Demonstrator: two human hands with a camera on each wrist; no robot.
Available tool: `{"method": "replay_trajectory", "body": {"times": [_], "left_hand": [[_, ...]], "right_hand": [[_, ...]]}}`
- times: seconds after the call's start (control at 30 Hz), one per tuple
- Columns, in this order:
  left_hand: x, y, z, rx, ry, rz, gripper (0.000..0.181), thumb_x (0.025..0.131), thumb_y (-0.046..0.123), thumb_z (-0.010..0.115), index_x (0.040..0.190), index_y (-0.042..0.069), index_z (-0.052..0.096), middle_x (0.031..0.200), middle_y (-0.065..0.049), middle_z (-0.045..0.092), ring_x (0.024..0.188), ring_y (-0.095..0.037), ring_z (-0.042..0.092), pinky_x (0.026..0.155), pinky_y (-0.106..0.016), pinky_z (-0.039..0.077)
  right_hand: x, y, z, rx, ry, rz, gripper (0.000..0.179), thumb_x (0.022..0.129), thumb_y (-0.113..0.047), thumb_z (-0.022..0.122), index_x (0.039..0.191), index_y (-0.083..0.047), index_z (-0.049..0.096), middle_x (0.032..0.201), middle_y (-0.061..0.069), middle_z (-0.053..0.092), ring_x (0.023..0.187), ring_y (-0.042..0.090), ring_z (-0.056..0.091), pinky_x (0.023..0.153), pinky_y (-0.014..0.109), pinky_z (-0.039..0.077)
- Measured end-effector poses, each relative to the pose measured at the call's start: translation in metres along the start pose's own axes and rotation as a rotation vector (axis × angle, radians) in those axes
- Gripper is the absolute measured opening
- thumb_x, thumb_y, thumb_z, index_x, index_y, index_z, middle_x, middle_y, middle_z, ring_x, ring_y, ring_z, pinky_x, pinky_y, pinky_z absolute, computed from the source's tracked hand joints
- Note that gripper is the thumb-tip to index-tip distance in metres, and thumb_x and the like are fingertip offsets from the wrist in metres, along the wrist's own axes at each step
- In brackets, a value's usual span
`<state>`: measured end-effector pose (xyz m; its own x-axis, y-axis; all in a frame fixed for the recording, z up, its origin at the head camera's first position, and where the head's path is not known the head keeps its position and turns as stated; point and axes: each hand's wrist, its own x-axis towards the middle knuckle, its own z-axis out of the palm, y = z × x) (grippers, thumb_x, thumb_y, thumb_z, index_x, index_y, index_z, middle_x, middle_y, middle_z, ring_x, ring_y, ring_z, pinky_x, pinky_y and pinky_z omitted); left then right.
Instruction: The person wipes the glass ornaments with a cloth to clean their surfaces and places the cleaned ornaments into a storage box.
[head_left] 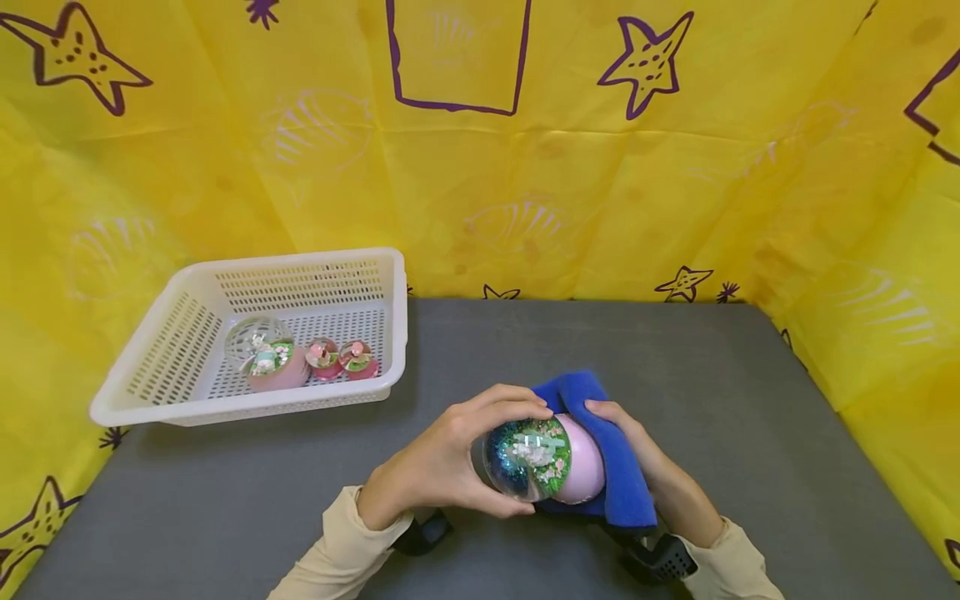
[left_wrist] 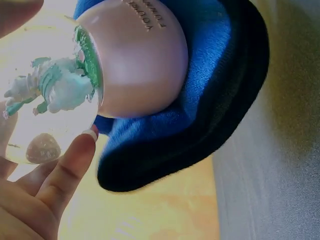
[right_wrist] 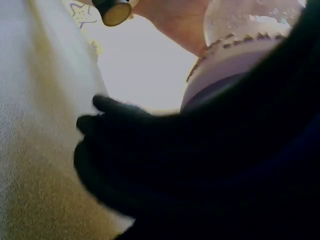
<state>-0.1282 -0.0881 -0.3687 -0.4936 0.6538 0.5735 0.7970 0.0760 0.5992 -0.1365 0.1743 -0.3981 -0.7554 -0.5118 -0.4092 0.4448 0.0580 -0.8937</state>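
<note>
My left hand (head_left: pixel 465 450) grips the clear dome of a snow globe (head_left: pixel 528 454), fingers over the top and thumb below. The globe is tipped on its side, its pink base (left_wrist: pixel 140 60) pointing right. Inside the dome sit a small white-and-teal figure (left_wrist: pixel 62 85) and green ground with flowers. A blue cloth (head_left: pixel 622 467) wraps the bottom of the base. My right hand (head_left: pixel 637 442) holds that cloth against the base from the right, most of its fingers hidden behind the fabric. In the right wrist view the cloth (right_wrist: pixel 165 160) shows as a dark mass below the base.
A white perforated basket (head_left: pixel 247 410) stands at the back left of the grey table (head_left: pixel 750 400). In it lie a larger snow globe (head_left: pixel 270 358) with a pink base and two small globes (head_left: pixel 322 357). A yellow patterned curtain (head_left: pixel 450 183) encloses the table's back and sides.
</note>
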Motion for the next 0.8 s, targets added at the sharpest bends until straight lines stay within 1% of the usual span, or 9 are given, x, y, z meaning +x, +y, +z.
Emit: {"method": "replay_trajectory", "body": {"times": [0.1, 0.2, 0.3, 0.4, 0.53, 0.6, 0.7, 0.77, 0.8], "left_hand": [[0.000, 0.001, 0.001, -0.011, -0.012, 0.008, 0.082, 0.064, 0.023, 0.093, 0.135, 0.010, 0.053, 0.135, -0.006, 0.054, 0.126, -0.018, 0.055, 0.104, -0.031, 0.049], [0.000, 0.001, 0.003, -0.016, -0.017, 0.005, 0.084, 0.063, 0.023, 0.094, 0.135, 0.010, 0.052, 0.135, -0.006, 0.054, 0.125, -0.017, 0.055, 0.103, -0.030, 0.049], [0.000, 0.001, 0.004, -0.007, -0.009, 0.007, 0.085, 0.062, 0.024, 0.094, 0.134, 0.011, 0.053, 0.133, -0.005, 0.055, 0.123, -0.016, 0.055, 0.102, -0.030, 0.050], [0.000, 0.000, 0.003, -0.008, 0.019, 0.000, 0.085, 0.061, 0.023, 0.094, 0.134, 0.010, 0.053, 0.131, -0.005, 0.056, 0.122, -0.017, 0.055, 0.102, -0.032, 0.050], [0.000, -0.002, -0.001, 0.000, 0.084, -0.006, 0.087, 0.059, 0.021, 0.095, 0.134, 0.008, 0.053, 0.129, -0.008, 0.058, 0.121, -0.018, 0.056, 0.102, -0.033, 0.050], [0.000, -0.003, -0.003, 0.013, 0.120, 0.002, 0.087, 0.058, 0.020, 0.095, 0.133, 0.007, 0.053, 0.129, -0.010, 0.059, 0.120, -0.019, 0.056, 0.103, -0.033, 0.049], [-0.001, -0.003, -0.005, 0.040, 0.168, 0.026, 0.086, 0.058, 0.019, 0.095, 0.132, 0.006, 0.054, 0.129, -0.013, 0.059, 0.120, -0.020, 0.056, 0.101, -0.030, 0.050], [-0.001, -0.002, -0.005, 0.049, 0.195, 0.035, 0.086, 0.058, 0.018, 0.095, 0.132, 0.006, 0.054, 0.130, -0.014, 0.058, 0.121, -0.021, 0.056, 0.096, -0.028, 0.052], [-0.001, -0.002, -0.006, 0.049, 0.206, 0.036, 0.086, 0.058, 0.017, 0.095, 0.132, 0.006, 0.054, 0.131, -0.015, 0.057, 0.122, -0.022, 0.056, 0.093, -0.027, 0.052]], "right_hand": [[0.001, 0.003, -0.003, 0.003, -0.032, -0.122, 0.041, 0.098, -0.038, 0.037, 0.127, -0.010, 0.047, 0.115, -0.002, 0.057, 0.102, 0.014, 0.057, 0.090, 0.031, 0.049], [0.002, 0.006, -0.005, -0.034, -0.048, -0.341, 0.028, 0.097, -0.019, 0.040, 0.108, -0.020, 0.066, 0.100, -0.010, 0.068, 0.091, 0.008, 0.063, 0.080, 0.027, 0.053], [0.003, 0.007, -0.005, -0.113, -0.025, -0.536, 0.033, 0.093, -0.007, 0.042, 0.098, -0.026, 0.069, 0.089, -0.014, 0.068, 0.080, 0.003, 0.062, 0.070, 0.025, 0.053], [0.001, 0.007, -0.005, -0.174, 0.011, -0.593, 0.032, 0.093, -0.008, 0.042, 0.098, -0.027, 0.067, 0.088, -0.015, 0.066, 0.080, 0.003, 0.061, 0.069, 0.026, 0.052], [-0.004, 0.002, -0.002, -0.163, 0.056, -0.456, 0.027, 0.099, -0.025, 0.037, 0.108, -0.023, 0.063, 0.096, -0.009, 0.065, 0.087, 0.009, 0.062, 0.076, 0.030, 0.053], [-0.007, -0.001, 0.002, -0.130, 0.098, -0.278, 0.040, 0.101, -0.040, 0.033, 0.127, -0.017, 0.053, 0.112, 0.001, 0.061, 0.099, 0.016, 0.060, 0.083, 0.034, 0.052], [-0.012, -0.005, 0.006, -0.054, 0.150, -0.028, 0.070, 0.099, -0.058, 0.026, 0.151, -0.012, 0.023, 0.140, 0.014, 0.040, 0.123, 0.028, 0.046, 0.100, 0.046, 0.043], [-0.013, -0.005, 0.006, -0.042, 0.148, 0.017, 0.074, 0.099, -0.063, 0.018, 0.154, -0.015, 0.008, 0.146, 0.014, 0.027, 0.128, 0.028, 0.039, 0.103, 0.047, 0.040], [-0.013, -0.002, 0.004, -0.063, 0.135, -0.044, 0.065, 0.101, -0.061, 0.014, 0.155, -0.025, 0.010, 0.149, 0.004, 0.026, 0.131, 0.020, 0.036, 0.105, 0.042, 0.038]]}}
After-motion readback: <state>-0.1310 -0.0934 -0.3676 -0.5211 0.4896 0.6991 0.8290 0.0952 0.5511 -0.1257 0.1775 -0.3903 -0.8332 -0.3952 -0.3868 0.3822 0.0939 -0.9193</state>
